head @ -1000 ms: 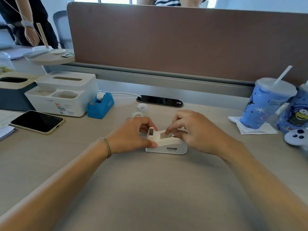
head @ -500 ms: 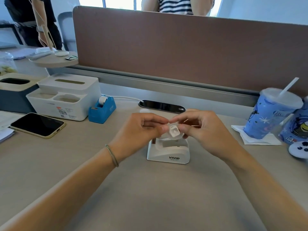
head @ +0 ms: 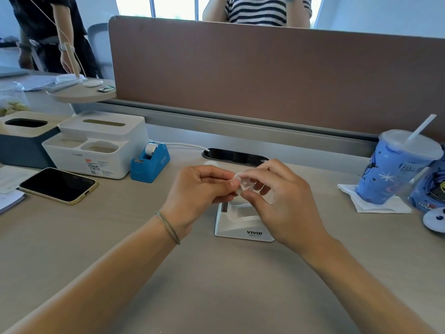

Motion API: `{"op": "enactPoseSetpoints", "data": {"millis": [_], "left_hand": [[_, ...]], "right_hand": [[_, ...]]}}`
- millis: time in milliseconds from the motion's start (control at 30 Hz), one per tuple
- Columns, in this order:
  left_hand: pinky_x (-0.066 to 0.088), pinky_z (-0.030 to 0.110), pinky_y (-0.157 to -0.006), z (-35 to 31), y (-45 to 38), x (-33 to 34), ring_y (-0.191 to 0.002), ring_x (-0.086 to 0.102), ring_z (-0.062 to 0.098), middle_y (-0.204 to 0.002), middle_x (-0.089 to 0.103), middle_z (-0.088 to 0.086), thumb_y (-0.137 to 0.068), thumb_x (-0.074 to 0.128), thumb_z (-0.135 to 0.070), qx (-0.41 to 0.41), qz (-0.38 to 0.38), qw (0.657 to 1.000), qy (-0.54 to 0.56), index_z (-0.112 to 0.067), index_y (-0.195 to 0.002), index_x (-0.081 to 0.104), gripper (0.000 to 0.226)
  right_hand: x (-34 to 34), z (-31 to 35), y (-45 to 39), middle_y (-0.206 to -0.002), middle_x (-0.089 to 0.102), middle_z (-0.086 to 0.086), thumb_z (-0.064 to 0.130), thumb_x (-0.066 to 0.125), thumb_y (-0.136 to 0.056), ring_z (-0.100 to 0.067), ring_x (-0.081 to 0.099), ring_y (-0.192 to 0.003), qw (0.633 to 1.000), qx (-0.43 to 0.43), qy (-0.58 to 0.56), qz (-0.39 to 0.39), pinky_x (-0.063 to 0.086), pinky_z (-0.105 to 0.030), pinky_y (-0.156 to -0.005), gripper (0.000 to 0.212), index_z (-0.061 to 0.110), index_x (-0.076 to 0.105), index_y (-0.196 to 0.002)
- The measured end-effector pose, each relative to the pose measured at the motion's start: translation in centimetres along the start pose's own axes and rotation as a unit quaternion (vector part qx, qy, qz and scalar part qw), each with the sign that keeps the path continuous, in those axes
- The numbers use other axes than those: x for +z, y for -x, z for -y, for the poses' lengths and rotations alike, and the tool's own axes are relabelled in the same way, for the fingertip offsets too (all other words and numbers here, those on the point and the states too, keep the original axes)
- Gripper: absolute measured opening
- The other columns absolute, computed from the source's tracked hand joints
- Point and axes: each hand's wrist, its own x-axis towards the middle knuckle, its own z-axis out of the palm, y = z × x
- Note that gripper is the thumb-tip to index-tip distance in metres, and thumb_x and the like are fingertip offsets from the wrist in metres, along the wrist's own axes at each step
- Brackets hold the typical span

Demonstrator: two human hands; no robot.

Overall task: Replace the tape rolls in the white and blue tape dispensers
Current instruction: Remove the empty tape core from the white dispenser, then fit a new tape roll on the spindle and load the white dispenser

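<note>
Roll point(head: 243, 183) higher above VIVID dispenser point(head: 243, 225)

Both forearms are seen bare, unsleeved; a thin grey-green cord bracelet point(head: 168, 227) is worn just behind the left hand point(head: 197, 191).

- Tabletop point(head: 72, 249): pale beige, matte, filling the foreground.
- Partition point(head: 265, 75): brown panel standing upright along the tabletop's far edge, on a grey rail point(head: 240, 126).
- Cable port point(head: 234, 156): dark oval slot set into the tabletop just before the rail.
- Round shelf point(head: 81, 94): pale, at the partition's left end.
- Chair point(head: 98, 42): grey back, behind the shelf.
- Windows point(head: 173, 7): bright daylight above the partition.
- Wall point(head: 385, 15): pale blue, upper right.
</note>
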Motion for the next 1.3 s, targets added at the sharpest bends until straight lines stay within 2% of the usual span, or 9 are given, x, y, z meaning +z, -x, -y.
{"op": "enactPoseSetpoints", "data": {"millis": [233, 367, 500, 633, 733, 833, 900, 1167, 1300], "left_hand": [[0.063, 0.026, -0.066, -0.2, 0.3, 0.3, -0.068, 0.075, 0.021, -0.081, 0.078, 0.020, -0.077, 0.079, -0.001, 0.013, -0.017, 1.000, -0.005, 0.002, -0.092, 0.076, 0.015], [0.064, 0.029, -0.068, -0.6, 0.0, -0.2, -0.068, 0.073, 0.018, -0.074, 0.078, 0.012, -0.078, 0.078, -0.001, 0.014, -0.016, 1.000, 0.001, -0.003, -0.089, 0.077, 0.011], [0.063, 0.027, -0.066, -1.1, -1.5, -2.4, -0.062, 0.069, 0.008, -0.069, 0.074, 0.000, -0.076, 0.082, -0.005, 0.090, -0.064, 0.990, -0.090, -0.012, -0.084, 0.076, 0.012], [0.050, 0.008, -0.060, -0.7, -2.5, -4.5, -0.057, 0.063, -0.001, -0.069, 0.071, -0.010, -0.072, 0.087, -0.018, 0.139, -0.120, 0.931, -0.315, -0.022, -0.080, 0.075, 0.015], [0.050, 0.016, -0.067, 0.3, -3.0, -5.7, -0.063, 0.059, 0.003, -0.070, 0.067, -0.013, -0.073, 0.086, -0.028, 0.114, -0.128, 0.870, -0.463, -0.027, -0.080, 0.071, 0.016], [0.055, 0.026, -0.075, 1.5, -3.4, -6.3, -0.075, 0.062, 0.009, -0.078, 0.067, -0.012, -0.076, 0.082, -0.034, 0.082, -0.101, 0.820, -0.558, -0.031, -0.082, 0.067, 0.016], [0.057, 0.031, -0.079, 2.0, -3.4, -6.4, -0.082, 0.064, 0.014, -0.084, 0.069, -0.009, -0.076, 0.081, -0.035, 0.065, -0.084, 0.805, -0.583, -0.030, -0.085, 0.068, 0.016], [0.053, 0.027, -0.075, 2.4, -3.5, -6.5, -0.085, 0.064, 0.015, -0.092, 0.072, -0.009, -0.084, 0.074, -0.037, 0.063, -0.035, 0.759, -0.647, -0.030, -0.093, 0.073, 0.012], [0.056, 0.029, -0.081, 2.4, -4.4, -5.9, -0.092, 0.063, 0.014, -0.106, 0.071, -0.007, -0.087, 0.069, -0.041, 0.102, -0.062, 0.770, -0.626, -0.031, -0.104, 0.072, 0.020]], "right_hand": [[0.0, 0.0, 0.0, -0.098, 0.060, 0.009, 0.031, 0.068, -0.096, -0.006, 0.059, -0.082, 0.999, -0.013, 0.029, 0.005, 0.053, -0.029, -0.071, 0.015, 0.024, 0.071, -0.108], [-0.3, 0.1, -0.2, -0.096, 0.061, 0.009, 0.028, 0.067, -0.096, -0.007, 0.060, -0.081, 1.000, -0.010, 0.012, -0.003, 0.054, -0.031, -0.073, 0.013, 0.023, 0.070, -0.108], [-1.1, -0.1, -0.7, -0.092, 0.066, 0.007, 0.023, 0.070, -0.092, -0.011, 0.065, -0.083, 0.998, 0.033, -0.038, -0.044, 0.056, -0.030, -0.078, 0.014, 0.019, 0.073, -0.105], [-1.3, -0.1, -1.6, -0.091, 0.069, 0.005, 0.016, 0.073, -0.088, -0.011, 0.067, -0.084, 0.994, 0.065, -0.076, -0.053, 0.056, -0.024, -0.078, 0.015, 0.019, 0.075, -0.103], [-0.6, -0.1, -3.0, -0.090, 0.071, 0.007, 0.016, 0.073, -0.087, -0.010, 0.067, -0.084, 0.990, 0.095, -0.097, -0.048, 0.056, -0.023, -0.076, 0.015, 0.021, 0.077, -0.101], [0.4, 0.0, -4.6, -0.088, 0.072, 0.008, 0.018, 0.074, -0.086, -0.009, 0.067, -0.082, 0.989, 0.106, -0.099, -0.027, 0.055, -0.024, -0.074, 0.015, 0.022, 0.077, -0.100], [1.0, -0.1, -5.3, -0.086, 0.073, 0.007, 0.017, 0.075, -0.085, -0.010, 0.067, -0.079, 0.988, 0.111, -0.103, -0.017, 0.055, -0.026, -0.074, 0.014, 0.022, 0.077, -0.098], [2.6, -0.7, -5.4, -0.084, 0.073, 0.008, 0.019, 0.076, -0.085, -0.008, 0.067, -0.078, 0.984, 0.130, -0.123, 0.011, 0.055, -0.023, -0.073, 0.011, 0.025, 0.077, -0.094], [2.6, -1.5, -5.5, -0.083, 0.073, 0.009, 0.019, 0.077, -0.084, -0.007, 0.068, -0.078, 0.982, 0.139, -0.126, 0.025, 0.054, -0.019, -0.073, 0.012, 0.026, 0.077, -0.094]]}}
